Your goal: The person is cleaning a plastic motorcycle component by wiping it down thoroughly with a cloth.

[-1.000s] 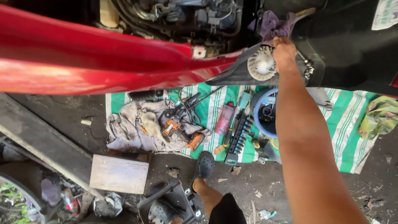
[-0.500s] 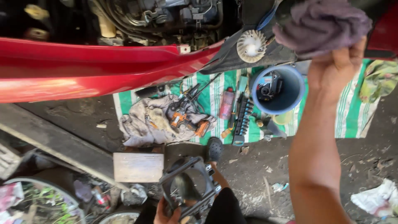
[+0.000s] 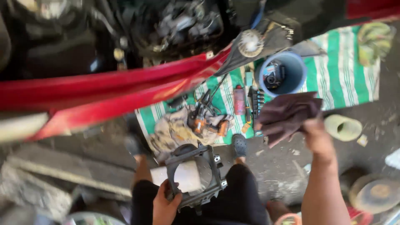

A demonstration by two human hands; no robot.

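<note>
Left hand [image 3: 164, 206] grips black ring-shaped frame [image 3: 195, 175]; right hand [image 3: 317, 135] holds crumpled dark rag [image 3: 287, 114]

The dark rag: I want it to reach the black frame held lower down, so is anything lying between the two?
Nothing visible does. The dark rag in the right hand hangs apart from the black frame in the left hand; only ground lies beneath that gap.

The right hand [image 3: 318, 137] has lowered the dark rag [image 3: 287, 116] from the vehicle.

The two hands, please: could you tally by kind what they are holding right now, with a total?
Dark rag, gripped in the right hand: 1
Black plastic frame with a round opening, held by the left hand: 1
Total: 2
</note>
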